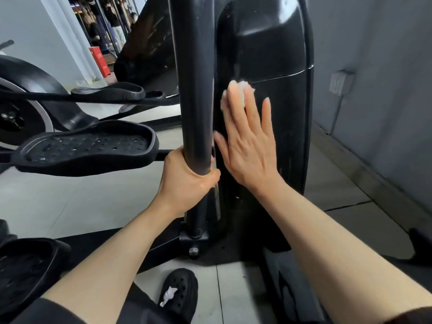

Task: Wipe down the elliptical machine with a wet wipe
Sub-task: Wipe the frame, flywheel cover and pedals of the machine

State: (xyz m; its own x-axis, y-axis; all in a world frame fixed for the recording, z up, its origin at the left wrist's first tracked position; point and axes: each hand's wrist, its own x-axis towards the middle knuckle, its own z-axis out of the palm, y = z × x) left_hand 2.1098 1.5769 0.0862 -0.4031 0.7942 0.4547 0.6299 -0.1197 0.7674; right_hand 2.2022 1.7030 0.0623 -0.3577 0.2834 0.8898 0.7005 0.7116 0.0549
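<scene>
Two hands on elliptical machine (pixel 264 54). Left hand (pixel 187 181) grips its upright black post (pixel 194 90), fingers wrapped round. Right hand (pixel 247 146), fingers straight and pointing up, presses crumpled wet wipe (pixel 243 90) flat against the vertical black housing.

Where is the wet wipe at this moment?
In the head view, the wet wipe lies under the right hand's fingertips, pressed on the elliptical's black housing, right of the upright post.

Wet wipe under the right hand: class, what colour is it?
White, against the black machine cover; the wet wipe shows best in the head view.
</scene>
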